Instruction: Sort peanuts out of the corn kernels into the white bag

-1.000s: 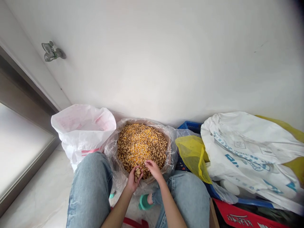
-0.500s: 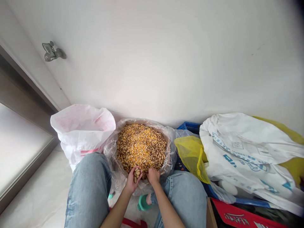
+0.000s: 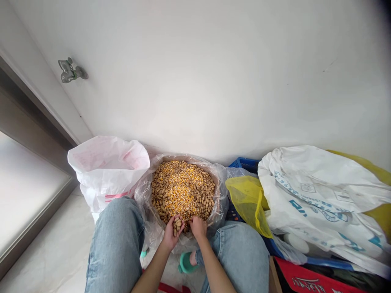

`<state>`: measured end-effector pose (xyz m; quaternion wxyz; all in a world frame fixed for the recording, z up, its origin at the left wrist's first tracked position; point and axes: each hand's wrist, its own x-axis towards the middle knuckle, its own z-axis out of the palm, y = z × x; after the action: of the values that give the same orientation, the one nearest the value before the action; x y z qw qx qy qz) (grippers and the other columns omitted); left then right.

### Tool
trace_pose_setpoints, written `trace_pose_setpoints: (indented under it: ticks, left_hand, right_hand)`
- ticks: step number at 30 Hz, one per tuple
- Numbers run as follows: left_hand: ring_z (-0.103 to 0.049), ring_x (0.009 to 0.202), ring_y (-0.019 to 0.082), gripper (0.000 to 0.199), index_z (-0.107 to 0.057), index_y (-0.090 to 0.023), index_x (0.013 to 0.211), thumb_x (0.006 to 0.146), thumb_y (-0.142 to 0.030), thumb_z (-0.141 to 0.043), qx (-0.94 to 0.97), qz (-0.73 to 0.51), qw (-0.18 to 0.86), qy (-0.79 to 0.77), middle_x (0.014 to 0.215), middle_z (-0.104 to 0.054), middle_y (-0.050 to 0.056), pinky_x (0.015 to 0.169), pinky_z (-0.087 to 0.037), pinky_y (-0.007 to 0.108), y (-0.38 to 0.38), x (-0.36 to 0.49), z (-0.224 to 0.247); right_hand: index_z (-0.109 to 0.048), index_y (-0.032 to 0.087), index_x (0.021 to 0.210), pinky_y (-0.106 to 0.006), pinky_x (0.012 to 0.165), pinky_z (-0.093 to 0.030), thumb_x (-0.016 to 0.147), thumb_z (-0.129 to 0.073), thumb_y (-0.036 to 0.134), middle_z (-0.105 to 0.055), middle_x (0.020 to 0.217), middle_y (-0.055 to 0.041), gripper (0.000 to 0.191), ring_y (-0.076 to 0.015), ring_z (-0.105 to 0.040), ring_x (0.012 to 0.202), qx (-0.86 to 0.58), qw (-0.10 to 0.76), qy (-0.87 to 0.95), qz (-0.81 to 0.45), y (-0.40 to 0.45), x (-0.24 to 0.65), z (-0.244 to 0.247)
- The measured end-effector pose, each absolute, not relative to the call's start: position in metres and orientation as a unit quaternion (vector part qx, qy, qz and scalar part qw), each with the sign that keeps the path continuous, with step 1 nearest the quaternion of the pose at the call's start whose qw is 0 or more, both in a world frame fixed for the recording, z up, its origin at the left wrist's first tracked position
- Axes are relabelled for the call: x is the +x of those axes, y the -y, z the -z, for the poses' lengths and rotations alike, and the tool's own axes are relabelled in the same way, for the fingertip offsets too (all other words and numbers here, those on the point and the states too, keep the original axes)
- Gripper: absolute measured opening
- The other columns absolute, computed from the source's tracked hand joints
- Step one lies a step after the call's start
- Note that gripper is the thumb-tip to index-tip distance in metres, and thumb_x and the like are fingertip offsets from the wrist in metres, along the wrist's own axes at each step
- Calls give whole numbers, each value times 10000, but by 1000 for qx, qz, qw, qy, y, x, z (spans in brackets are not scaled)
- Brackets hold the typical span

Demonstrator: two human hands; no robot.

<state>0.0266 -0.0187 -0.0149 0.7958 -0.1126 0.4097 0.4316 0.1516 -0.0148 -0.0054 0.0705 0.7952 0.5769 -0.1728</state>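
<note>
A clear plastic bag (image 3: 221, 199) lines a round container filled with unshelled peanuts (image 3: 206, 195) and yellow corn kernels (image 3: 180, 191). At its near edge my left hand (image 3: 172, 234) is palm up, fingers curled around several peanuts. Just to the right, my right hand (image 3: 198, 226) reaches into the near part of the pile with its fingers bent down; the fingertips and anything between them are hidden.
A white sack (image 3: 106, 179) stands open at the left. To the right are a yellow mesh bag (image 3: 247, 199), a blue crate (image 3: 244, 163), a large white printed bag (image 3: 317, 191) and a red box (image 3: 301, 276). My knees flank the container.
The whole view has shifted slightly, with things a little lower and further right. Both hands stay nearly in place, and the left one still holds peanuts.
</note>
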Motion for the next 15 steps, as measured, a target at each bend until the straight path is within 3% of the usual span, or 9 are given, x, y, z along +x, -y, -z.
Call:
trace_pose_setpoints:
  ticks: [4, 7, 10, 15]
  left_hand:
    - [-620, 688, 125, 79, -550, -154, 771, 768, -190, -480, -104, -442, 794, -403, 710, -622, 23, 723, -508, 285, 19, 27, 17]
    - [-615, 678, 114, 70, -547, -165, 768, 765, -174, -478, -105, -453, 789, -402, 711, -627, 13, 733, -506, 285, 18, 27, 19]
    - [-603, 634, 102, 82, -549, -159, 771, 769, -161, -467, -108, -455, 782, -412, 689, -627, -5, 721, -507, 276, 18, 28, 18]
    - [-613, 630, 113, 135, -557, -141, 765, 795, -185, -433, -117, -434, 789, -418, 685, -631, 18, 691, -512, 266, 16, 27, 15]
  right_hand:
    - [-656, 192, 805, -265, 638, -407, 753, -472, 279, -675, 823, -82, 210, -188, -610, 765, 799, -6, -548, 246, 7, 159, -15]
    - [-651, 173, 742, -238, 643, -409, 734, -491, 315, -670, 756, -52, 214, -166, -597, 723, 718, -145, -559, 388, 3, 160, -30]
    - [-644, 157, 718, -231, 633, -412, 726, -494, 348, -660, 710, -34, 242, -160, -585, 703, 628, -199, -573, 487, 3, 155, -32]
    - [-626, 159, 817, -259, 699, -418, 788, -387, 351, -660, 801, -62, 309, -173, -588, 766, 692, -217, -551, 412, 7, 149, -15]
